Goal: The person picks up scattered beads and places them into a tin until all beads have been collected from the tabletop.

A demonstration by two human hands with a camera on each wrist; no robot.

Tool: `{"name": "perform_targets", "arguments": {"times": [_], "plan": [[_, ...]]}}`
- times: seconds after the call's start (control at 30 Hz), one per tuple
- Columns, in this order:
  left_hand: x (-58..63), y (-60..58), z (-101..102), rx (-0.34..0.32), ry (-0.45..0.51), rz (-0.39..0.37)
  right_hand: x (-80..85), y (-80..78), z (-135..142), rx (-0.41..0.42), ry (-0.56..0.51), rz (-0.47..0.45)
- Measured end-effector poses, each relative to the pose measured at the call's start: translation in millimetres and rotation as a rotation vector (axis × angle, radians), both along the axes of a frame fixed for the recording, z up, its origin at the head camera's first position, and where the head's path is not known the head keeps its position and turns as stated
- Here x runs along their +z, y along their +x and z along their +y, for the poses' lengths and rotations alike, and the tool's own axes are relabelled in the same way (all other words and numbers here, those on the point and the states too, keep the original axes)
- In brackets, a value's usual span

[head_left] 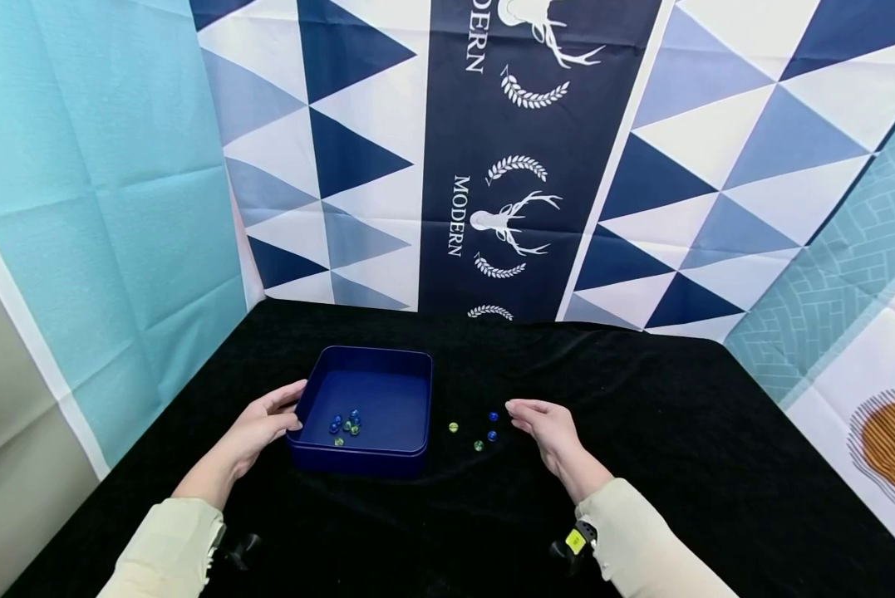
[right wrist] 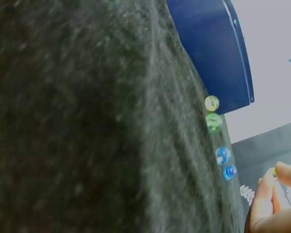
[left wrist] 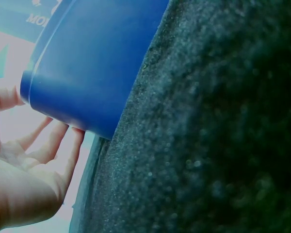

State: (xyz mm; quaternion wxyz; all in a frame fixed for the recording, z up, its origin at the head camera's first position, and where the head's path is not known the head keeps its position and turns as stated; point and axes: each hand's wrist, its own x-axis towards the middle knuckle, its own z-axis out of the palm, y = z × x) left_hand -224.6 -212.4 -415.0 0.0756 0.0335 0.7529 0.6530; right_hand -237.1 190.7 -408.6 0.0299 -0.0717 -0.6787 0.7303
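A dark blue square box [head_left: 372,407], without a lid, holds several blue and yellow-green glass marbles [head_left: 354,428] near its front left. My left hand [head_left: 256,423] rests against the box's left side, thumb at the rim by the front corner; the left wrist view shows its fingertips [left wrist: 78,130] touching the outer wall. To the right of the box, my right hand [head_left: 548,428] pinches a small yellow-green marble [right wrist: 274,172] between thumb and forefinger. Beside that hand lie two blue marbles [head_left: 493,417], with a green marble [head_left: 479,446] and a yellow marble [head_left: 453,428] closer to the box.
Black cloth [head_left: 447,531] covers the table. A patterned fabric backdrop [head_left: 357,149] hangs behind it, and a light blue hanging [head_left: 118,183] stands along the left. Both wrists wear dark camera mounts, and pale sleeves [head_left: 166,548] cover the forearms.
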Motion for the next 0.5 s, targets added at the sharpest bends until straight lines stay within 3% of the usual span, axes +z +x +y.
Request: {"name": "perform_targets", "arguments": {"times": [0.5], "plan": [[3.3, 0.4, -1.2, 0.0, 0.005, -0.011, 10.9, -6.8, -24.6, 0.002, -0.012, 0.002]]}}
